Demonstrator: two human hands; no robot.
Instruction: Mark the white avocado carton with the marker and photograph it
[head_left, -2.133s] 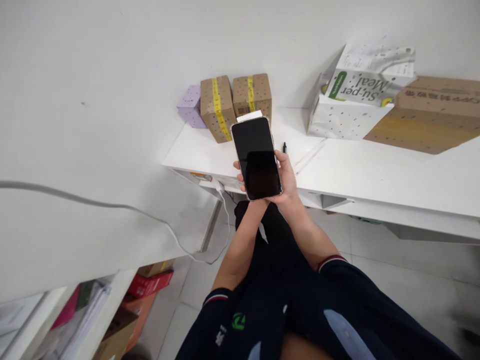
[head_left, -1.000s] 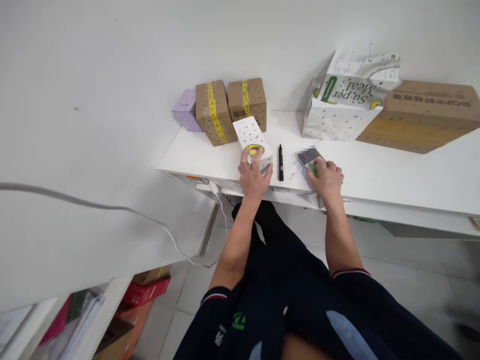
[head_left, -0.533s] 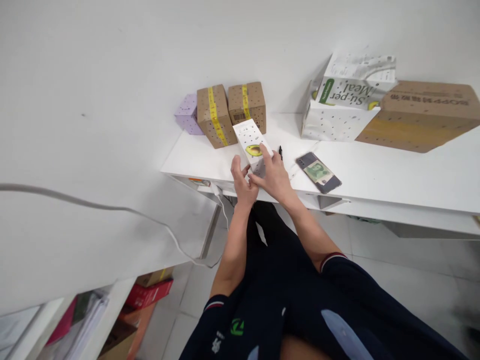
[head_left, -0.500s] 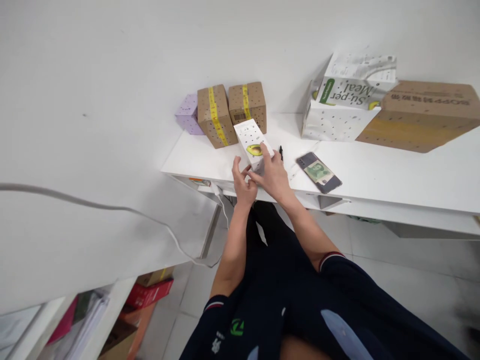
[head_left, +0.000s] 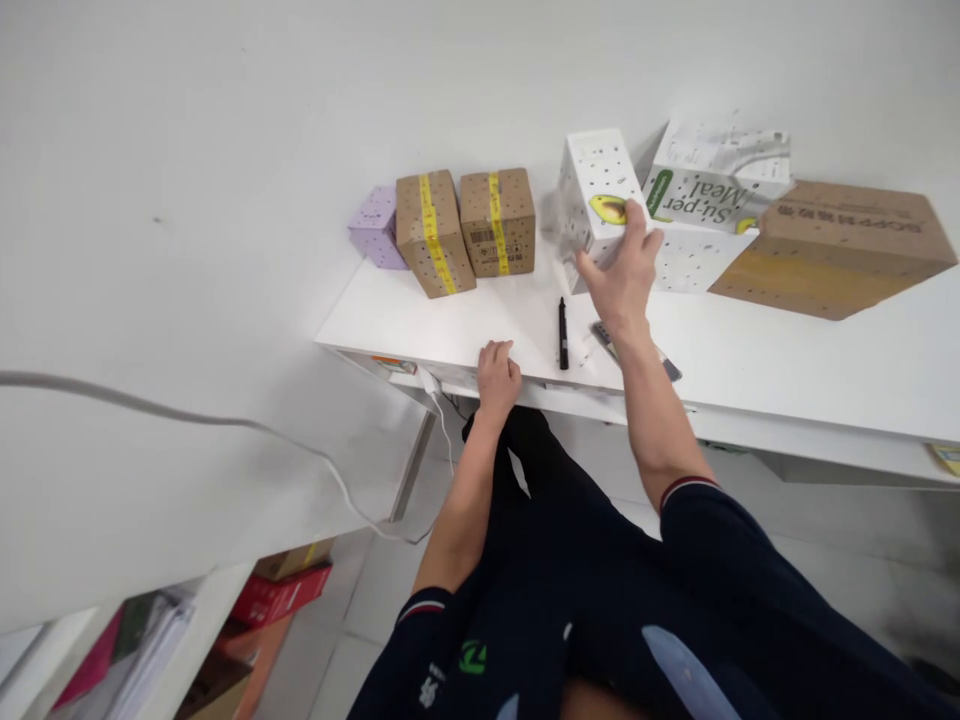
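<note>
My right hand (head_left: 622,275) grips a white carton with an avocado picture (head_left: 592,185), thumb and fingers on either side of its near end. The carton stands at the back of the desk, close beside the white "Super Meal" box (head_left: 701,195). My left hand (head_left: 499,378) rests on the desk's front edge, its fingers loosely curled with nothing seen in them. Between my hands lies a black marker pen (head_left: 563,335). Under my right wrist is a phone (head_left: 664,362), partly hidden by the arm.
Two brown boxes with yellow tape (head_left: 433,235) and a purple box (head_left: 377,228) stand at the desk's left end. A large brown carton (head_left: 847,250) is at the right. The white desk (head_left: 795,375) meets the wall. A cable (head_left: 225,418) hangs at left, above shelves.
My right hand has carried the avocado carton from the front middle to the back right, beside the "Super Meal" box. My left hand has come off it and lowered to the desk edge.
</note>
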